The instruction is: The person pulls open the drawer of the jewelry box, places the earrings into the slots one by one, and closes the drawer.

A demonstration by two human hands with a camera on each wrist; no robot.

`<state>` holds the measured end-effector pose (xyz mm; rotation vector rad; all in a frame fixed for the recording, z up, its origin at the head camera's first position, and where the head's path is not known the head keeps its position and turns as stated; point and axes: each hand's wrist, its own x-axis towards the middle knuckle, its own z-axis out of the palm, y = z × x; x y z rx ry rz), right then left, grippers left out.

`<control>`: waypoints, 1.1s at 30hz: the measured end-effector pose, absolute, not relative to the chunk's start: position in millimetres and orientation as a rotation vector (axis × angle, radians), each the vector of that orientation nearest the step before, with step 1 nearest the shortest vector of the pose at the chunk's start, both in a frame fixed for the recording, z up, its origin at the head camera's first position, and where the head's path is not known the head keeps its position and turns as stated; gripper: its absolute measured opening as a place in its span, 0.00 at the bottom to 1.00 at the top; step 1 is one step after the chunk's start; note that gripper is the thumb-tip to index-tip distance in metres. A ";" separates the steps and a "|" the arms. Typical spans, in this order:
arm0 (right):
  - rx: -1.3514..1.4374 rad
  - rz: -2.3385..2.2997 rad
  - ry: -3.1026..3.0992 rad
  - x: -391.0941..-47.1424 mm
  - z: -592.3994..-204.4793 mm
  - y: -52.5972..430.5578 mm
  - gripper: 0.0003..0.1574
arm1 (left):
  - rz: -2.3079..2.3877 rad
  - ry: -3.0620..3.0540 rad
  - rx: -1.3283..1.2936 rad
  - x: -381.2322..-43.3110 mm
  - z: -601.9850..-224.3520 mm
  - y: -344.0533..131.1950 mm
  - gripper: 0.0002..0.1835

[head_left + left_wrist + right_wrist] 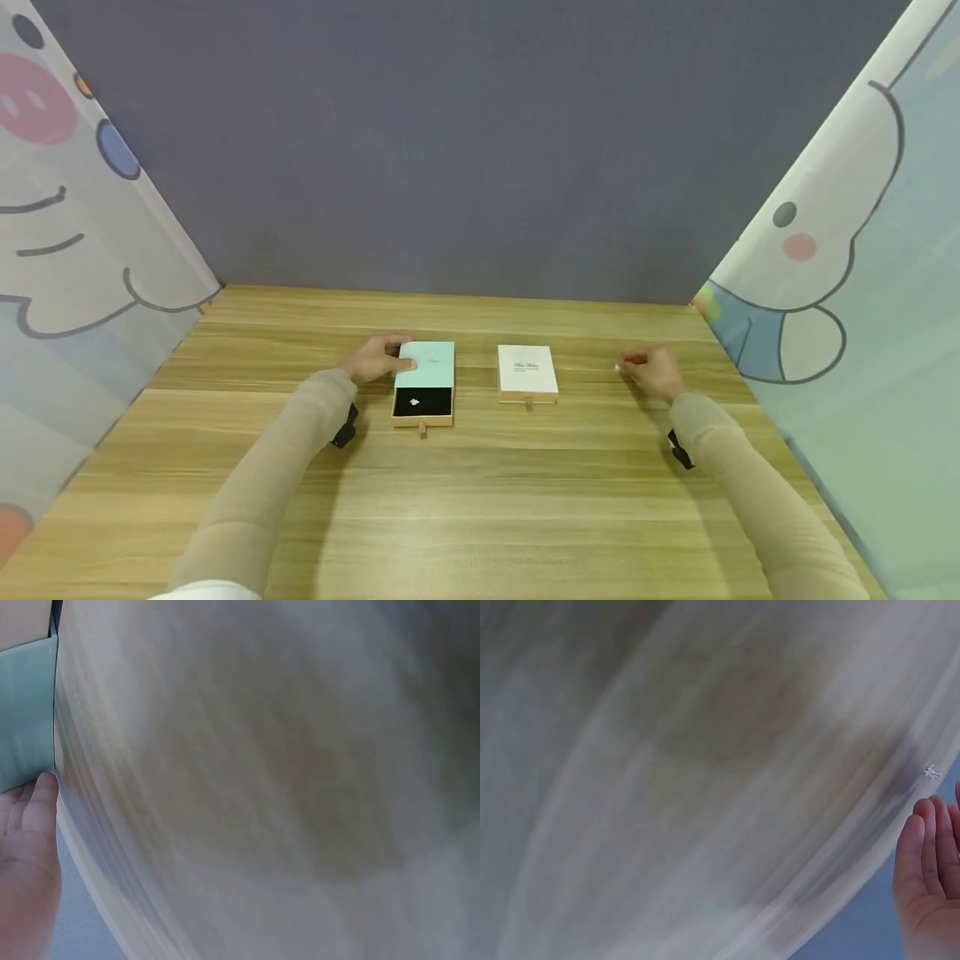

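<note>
My left hand (pixel 372 358) holds a mint-green jewelry box (pixel 431 354) at its left side. The thumb lies on the lid and the fingers reach toward the back edge; in the left wrist view the fingertips meet the side of the green sleeve (pixel 27 712). The box's drawer (pixel 438 403) is pulled out toward me, showing a black lining with a small silvery ornament on it (pixel 414 402). Over to the right, my right hand (pixel 654 372) has its fingertips close beside a small, sparkling silvery ornament (pixel 932 772), with a narrow gap showing in the right wrist view.
A white jewelry box (pixel 527 371) with dark lettering and a ribbon tab stands closed between the two hands. The wooden table (pixel 480 500) ends at a dark grey panel (pixel 465 150) at the back. Cartoon-printed curtains (pixel 847 250) flank both sides.
</note>
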<state>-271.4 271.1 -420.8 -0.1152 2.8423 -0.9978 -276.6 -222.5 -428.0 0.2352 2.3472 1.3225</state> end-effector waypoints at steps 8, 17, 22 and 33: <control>-0.138 -0.936 2.846 -272.3 -427.2 274.5 0.20 | 1.354 2.318 0.235 -275.3 -424.5 -220.1 0.38; -0.161 -0.874 2.829 -277.7 -429.0 273.7 0.21 | 1.339 2.330 0.222 -276.5 -425.9 -221.0 0.37; -0.170 -0.866 2.838 -280.1 -430.9 271.5 0.20 | 1.337 2.338 0.226 -275.3 -423.7 -220.9 0.38; -0.245 -0.810 2.920 -280.9 -436.1 269.8 0.14 | 1.340 2.324 0.218 -272.2 -420.6 -217.9 0.38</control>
